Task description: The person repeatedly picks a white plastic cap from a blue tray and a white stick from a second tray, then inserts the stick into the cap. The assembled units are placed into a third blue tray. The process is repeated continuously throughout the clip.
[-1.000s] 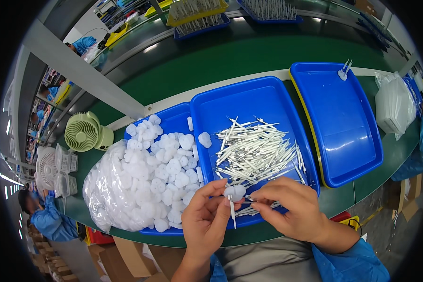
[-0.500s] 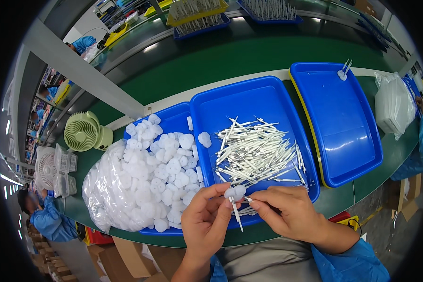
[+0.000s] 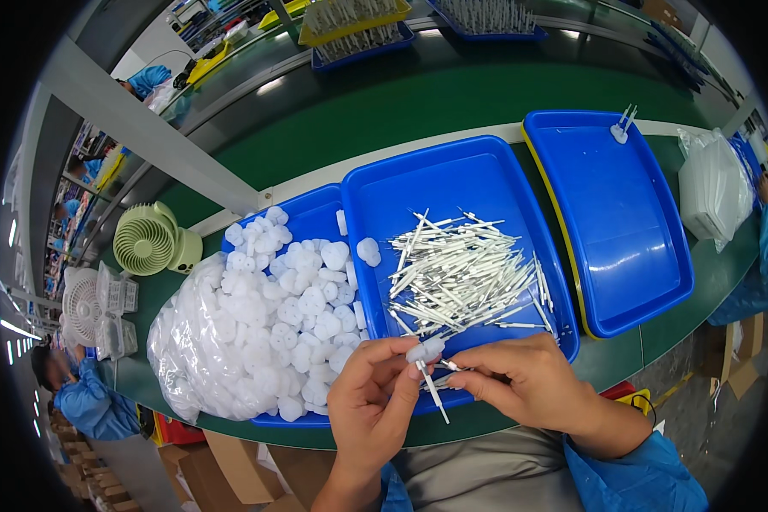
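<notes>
Between the thumb and fingers of my left hand (image 3: 374, 399) is a translucent white lobed plastic piece (image 3: 427, 349), held tilted. From it a thin white rod (image 3: 434, 394) sticks out downward. My right hand (image 3: 533, 381), closed in a pinch, holds another thin rod (image 3: 449, 365) by its end, pointing at the plastic piece; whether its tip is inside the piece I cannot tell. Both hands are over the near edge of a blue tray (image 3: 427, 171). In that tray lies a heap of white rods (image 3: 465, 273), beyond my hands, and one loose lobed piece (image 3: 368, 252).
On the left, many lobed pieces (image 3: 303, 299) spill from a clear bag (image 3: 183, 350) into another blue tray. At right, a blue tray (image 3: 610, 196) bears one piece with upright rods (image 3: 621, 132). A green fan (image 3: 149, 239) and white packed bag (image 3: 712, 183) flank the bench.
The plastic piece has tilted a little, and its hanging rod now slants further right. My right fingertips have shifted slightly left and stay close to the piece.
</notes>
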`<control>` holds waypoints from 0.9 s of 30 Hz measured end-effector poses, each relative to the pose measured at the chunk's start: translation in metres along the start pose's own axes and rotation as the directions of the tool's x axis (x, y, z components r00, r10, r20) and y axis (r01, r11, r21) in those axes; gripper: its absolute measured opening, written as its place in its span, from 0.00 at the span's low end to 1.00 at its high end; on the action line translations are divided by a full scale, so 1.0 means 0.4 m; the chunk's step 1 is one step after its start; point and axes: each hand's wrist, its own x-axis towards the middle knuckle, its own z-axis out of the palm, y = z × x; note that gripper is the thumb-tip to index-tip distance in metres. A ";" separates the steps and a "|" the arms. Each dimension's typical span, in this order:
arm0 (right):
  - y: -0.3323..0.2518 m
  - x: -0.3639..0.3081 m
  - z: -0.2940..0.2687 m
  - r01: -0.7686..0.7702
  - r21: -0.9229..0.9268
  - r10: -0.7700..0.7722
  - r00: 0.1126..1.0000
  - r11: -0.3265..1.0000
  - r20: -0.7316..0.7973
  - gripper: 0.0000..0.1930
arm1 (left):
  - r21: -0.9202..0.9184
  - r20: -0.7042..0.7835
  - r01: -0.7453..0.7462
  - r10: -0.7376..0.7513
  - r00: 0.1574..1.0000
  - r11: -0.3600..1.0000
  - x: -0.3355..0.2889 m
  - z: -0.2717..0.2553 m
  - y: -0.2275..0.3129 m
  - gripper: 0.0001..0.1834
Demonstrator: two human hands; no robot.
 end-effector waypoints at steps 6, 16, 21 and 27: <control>0.007 -0.002 -0.005 -0.046 0.113 0.040 0.998 0.993 0.053 0.08 | 0.003 -0.018 -0.016 0.016 1.000 1.000 -0.002 0.004 -0.001 0.14; -0.007 -0.005 0.007 -0.161 0.115 0.165 0.986 0.980 -0.023 0.08 | 0.053 0.007 -0.090 0.089 0.996 0.995 -0.001 0.002 -0.005 0.14; 0.006 -0.008 0.029 0.014 0.016 -0.012 0.994 1.000 -0.109 0.09 | 0.070 0.028 -0.112 0.110 0.993 0.991 0.005 -0.004 -0.001 0.14; 0.010 -0.010 0.032 -0.029 0.008 0.030 0.995 1.000 -0.094 0.08 | -0.010 -0.002 -0.086 0.086 0.996 0.996 0.001 -0.004 0.003 0.14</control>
